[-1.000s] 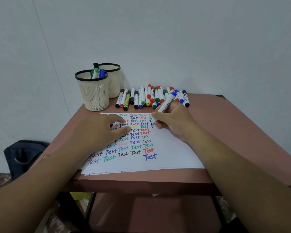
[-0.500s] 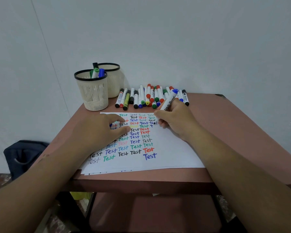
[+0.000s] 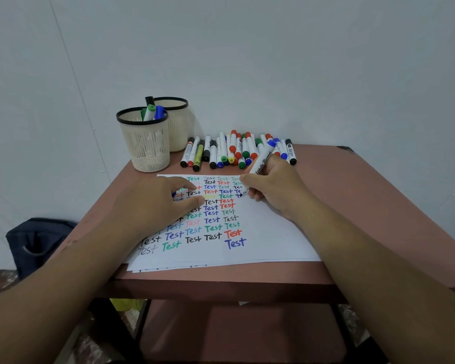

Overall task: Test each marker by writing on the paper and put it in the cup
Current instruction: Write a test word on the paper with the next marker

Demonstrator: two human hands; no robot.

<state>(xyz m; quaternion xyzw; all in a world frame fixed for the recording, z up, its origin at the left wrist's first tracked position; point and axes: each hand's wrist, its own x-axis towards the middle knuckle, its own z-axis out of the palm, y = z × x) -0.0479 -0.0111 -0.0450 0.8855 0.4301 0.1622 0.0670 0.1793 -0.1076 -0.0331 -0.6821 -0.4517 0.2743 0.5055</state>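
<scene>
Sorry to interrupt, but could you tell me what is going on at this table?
A person is testing markers. The right hand grips a white marker with a blue end cap, tip down on the white sheet of paper, which is already filled with rows of the word "Test" in several colours. The left hand rests flat on the sheet. A row of loose markers lies by the wall, and the nearer cream mesh cup with a black rim holds a few markers.
</scene>
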